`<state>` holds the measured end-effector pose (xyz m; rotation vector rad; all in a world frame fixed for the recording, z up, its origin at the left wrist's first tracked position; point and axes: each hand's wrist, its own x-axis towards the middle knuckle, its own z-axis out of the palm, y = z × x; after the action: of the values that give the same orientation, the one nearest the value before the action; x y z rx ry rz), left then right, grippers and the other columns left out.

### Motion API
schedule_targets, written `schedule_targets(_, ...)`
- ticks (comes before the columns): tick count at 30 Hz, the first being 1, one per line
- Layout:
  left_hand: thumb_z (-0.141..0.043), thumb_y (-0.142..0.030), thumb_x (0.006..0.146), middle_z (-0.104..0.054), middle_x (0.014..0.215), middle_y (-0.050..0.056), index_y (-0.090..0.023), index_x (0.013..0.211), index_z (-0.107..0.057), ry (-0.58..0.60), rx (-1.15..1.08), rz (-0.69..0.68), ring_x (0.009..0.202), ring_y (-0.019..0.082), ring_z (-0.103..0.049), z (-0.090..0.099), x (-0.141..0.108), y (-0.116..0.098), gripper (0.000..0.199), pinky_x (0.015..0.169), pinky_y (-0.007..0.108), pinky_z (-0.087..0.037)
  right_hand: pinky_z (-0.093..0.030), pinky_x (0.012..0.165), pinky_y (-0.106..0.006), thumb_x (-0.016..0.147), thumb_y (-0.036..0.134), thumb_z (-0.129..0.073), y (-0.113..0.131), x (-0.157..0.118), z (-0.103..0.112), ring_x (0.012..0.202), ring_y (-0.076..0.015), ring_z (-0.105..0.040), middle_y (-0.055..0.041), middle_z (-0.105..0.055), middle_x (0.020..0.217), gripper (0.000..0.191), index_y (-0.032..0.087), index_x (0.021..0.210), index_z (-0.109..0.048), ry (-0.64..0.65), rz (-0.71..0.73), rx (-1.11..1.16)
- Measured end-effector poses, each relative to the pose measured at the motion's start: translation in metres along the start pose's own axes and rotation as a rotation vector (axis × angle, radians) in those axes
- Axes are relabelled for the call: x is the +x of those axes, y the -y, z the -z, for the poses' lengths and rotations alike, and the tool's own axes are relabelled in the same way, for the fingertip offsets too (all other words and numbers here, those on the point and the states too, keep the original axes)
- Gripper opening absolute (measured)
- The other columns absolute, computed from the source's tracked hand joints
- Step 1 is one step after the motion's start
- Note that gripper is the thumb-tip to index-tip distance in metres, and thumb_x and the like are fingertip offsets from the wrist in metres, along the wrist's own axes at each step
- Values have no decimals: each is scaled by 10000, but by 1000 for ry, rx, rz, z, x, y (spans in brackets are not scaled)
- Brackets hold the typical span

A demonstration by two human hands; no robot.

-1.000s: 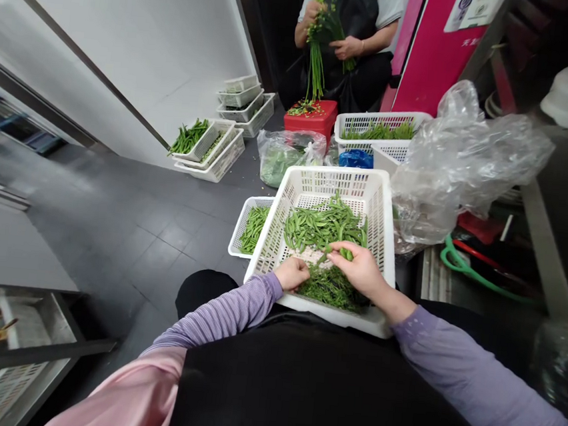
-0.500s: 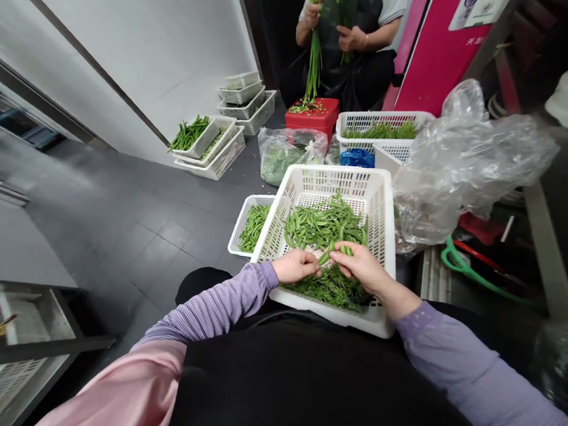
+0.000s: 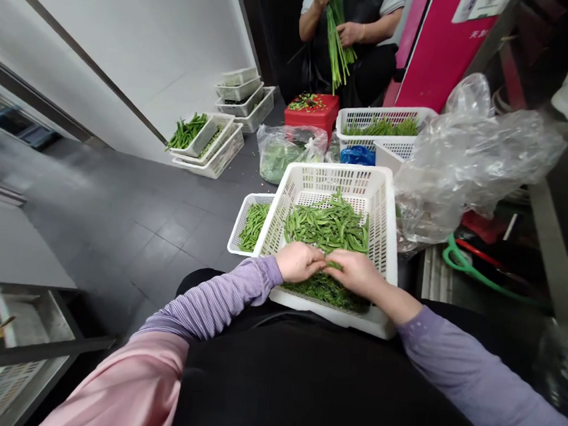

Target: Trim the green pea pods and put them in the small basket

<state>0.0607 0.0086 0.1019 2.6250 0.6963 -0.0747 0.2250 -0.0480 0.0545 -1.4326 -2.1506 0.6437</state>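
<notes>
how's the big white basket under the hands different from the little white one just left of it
The big basket is clearly larger than the small basket. The big basket holds green pods plus finer, darker greens; the small basket shows only similar pods. In this view, the big basket overlaps the small basket, whose right side is hidden. Both are white with perforated walls.

Grey tiled floor [image 3: 127,225], pale wall [image 3: 145,32], pink panel [image 3: 444,54], what may be shadowed metal shelving [image 3: 550,238]

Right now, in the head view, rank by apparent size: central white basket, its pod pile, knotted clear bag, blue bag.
1. Central white basket
2. Pod pile and knotted clear bag: too alike to rank
3. Blue bag
</notes>
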Motion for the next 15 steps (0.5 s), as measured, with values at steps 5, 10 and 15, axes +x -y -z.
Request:
schedule_targets(5, -304, -292, 874, -610, 798, 54, -154, 809, -607, -328, -13, 133, 770, 118, -553, -24, 18, 2, 340, 707, 215, -409, -411, 568, -269, 593, 404, -668, -13, 9, 6, 607, -177, -569, -15, -638, 637, 280, 172, 750, -679, -160, -489, 316)
schedule_targets(10, -438, -300, 795, -600, 821, 93, -149, 818, -622, 171, 129, 328, 820, 188, -563, -55, 10, 23, 239, 742, 284, -431, -314, 372, -199, 601, 403, -668, -28, 8, 32, 410, -58, -419, 5, -621, 674, 279, 172, 756, -650, -484, -612, 808)
schedule_targets(15, -589, -191, 648, -496, 1105, 124, -176, 1093, -529, 310, 155, 452, 991, 228, -509, -91, 8, 53, 449, 814, 303, -429, -251, 298, -152, 624, 328, -656, -55, 11, 53, 378, -35, -397, 43, -522, 552, 205, 152, 663, -560, -800, -717, 1408)
